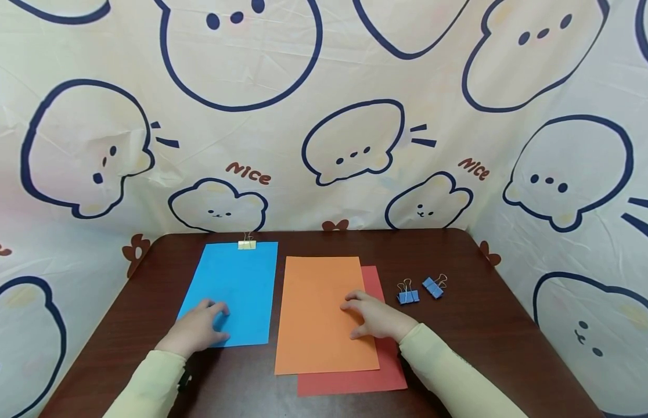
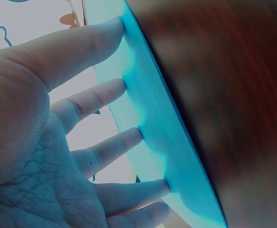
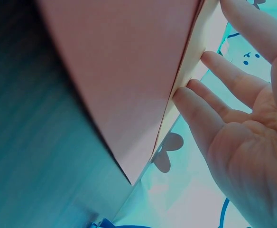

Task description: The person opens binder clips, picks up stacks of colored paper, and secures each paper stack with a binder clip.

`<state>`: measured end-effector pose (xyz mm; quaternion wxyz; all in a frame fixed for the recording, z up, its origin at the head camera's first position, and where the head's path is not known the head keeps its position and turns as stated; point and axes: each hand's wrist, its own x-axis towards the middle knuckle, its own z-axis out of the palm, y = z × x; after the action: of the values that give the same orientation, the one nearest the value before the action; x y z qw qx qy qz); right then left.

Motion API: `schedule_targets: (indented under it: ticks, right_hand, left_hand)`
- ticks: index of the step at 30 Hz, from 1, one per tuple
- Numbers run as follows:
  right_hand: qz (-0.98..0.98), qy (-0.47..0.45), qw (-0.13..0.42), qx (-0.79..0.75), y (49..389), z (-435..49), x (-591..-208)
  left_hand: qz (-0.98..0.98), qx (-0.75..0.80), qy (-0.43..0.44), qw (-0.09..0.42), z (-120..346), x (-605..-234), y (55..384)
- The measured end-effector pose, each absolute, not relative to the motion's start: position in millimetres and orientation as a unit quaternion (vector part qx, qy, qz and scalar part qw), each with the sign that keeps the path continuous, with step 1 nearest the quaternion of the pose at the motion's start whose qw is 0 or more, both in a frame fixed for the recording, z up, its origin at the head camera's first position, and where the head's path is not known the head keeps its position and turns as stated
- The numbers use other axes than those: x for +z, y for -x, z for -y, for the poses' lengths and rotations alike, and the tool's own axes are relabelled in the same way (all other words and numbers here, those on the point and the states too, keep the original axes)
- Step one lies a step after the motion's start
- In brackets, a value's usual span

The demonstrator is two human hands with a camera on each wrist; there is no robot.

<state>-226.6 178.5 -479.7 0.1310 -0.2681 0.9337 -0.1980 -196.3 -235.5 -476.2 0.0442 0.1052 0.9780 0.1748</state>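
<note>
A blue sheet of paper [image 1: 240, 296] lies on the left of the table, with a gold binder clip [image 1: 247, 245] on its top edge. My left hand [image 1: 197, 328] touches the sheet's lower left part; its fingertips [image 2: 131, 135] meet the blue surface, spread apart. An orange sheet [image 1: 319, 319] overlaps a red sheet [image 1: 355, 383], which shows along the right and bottom. On the orange sheet's right side rest the fingertips of my right hand [image 1: 378, 318], palm raised off the paper. The right wrist view shows those fingers [image 3: 195, 104] extended and pinching nothing.
Two blue binder clips [image 1: 408, 295] lie right of the red sheet, their wire handles up. The dark wooden table [image 1: 486, 348] meets a cartoon-printed cloth [image 1: 282, 133] at its back and sides.
</note>
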Motion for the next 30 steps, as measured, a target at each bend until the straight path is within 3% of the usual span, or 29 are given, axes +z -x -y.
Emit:
schedule_targets:
  ticks: [30]
  right_hand:
    - [-0.933,0.270,0.131,-0.197,226,-178,-479]
  left_hand:
    - [-0.975,0.183,-0.092,0.086,262,-467,206]
